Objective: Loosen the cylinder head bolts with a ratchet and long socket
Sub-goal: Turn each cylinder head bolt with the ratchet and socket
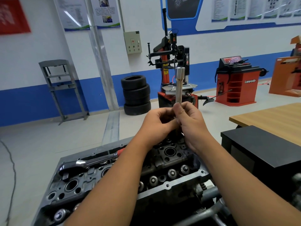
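Both hands are up over the cylinder head (169, 162), meeting around the long socket (179, 85). Right hand (191, 123) has its fingers and thumb curled round the lower shaft, holding it upright, the wider chrome end standing well above the knuckles. Left hand (157, 123) sits just beside it, fingers curled in toward the same shaft at its base; exactly what those fingertips pinch is hidden behind the hand. Below and to the left of the left forearm, the ratchet (88, 163) lies on the head's top face, its red-banded handle running under that wrist.
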Tool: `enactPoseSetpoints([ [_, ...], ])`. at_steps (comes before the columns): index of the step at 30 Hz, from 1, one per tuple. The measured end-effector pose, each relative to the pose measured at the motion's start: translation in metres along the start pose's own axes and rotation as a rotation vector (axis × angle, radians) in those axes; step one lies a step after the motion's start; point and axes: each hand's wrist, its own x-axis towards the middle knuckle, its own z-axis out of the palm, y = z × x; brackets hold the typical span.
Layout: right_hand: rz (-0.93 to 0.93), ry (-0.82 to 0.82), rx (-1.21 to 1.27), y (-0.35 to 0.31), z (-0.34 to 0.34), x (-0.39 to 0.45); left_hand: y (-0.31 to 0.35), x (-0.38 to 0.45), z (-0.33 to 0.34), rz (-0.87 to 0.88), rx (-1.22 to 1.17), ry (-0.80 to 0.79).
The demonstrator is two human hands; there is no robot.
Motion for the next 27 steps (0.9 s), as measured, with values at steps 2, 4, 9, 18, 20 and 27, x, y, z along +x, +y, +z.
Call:
enactPoseSetpoints([
  [2, -0.001, 0.019, 0.009, -0.0007, 0.0015, 0.0009, -0.0012, 0.0006, -0.0010, -0.024, -0.064, -0.055],
  [4, 0.008, 0.036, 0.012, -0.0021, 0.0028, 0.0015, -0.0021, 0.0013, -0.0015, -0.047, -0.061, -0.076],
  [9, 0.014, -0.007, 0.000, -0.0016, 0.0004, -0.0011, -0.0034, 0.0030, 0.0012, -0.036, 0.074, 0.046],
  [18, 0.005, 0.005, 0.008, -0.0022, 0.0006, -0.0027, -0.0015, 0.0001, -0.0041, -0.055, -0.004, 0.011],
  [20, 0.007, 0.010, -0.010, -0.0017, 0.0009, -0.0021, -0.0021, 0.0007, -0.0024, -0.057, 0.059, 0.055],
  [27, -0.013, 0.032, -0.029, 0.0010, -0.0002, 0.0002, -0.0008, -0.0005, -0.0012, 0.019, 0.012, -0.037],
])
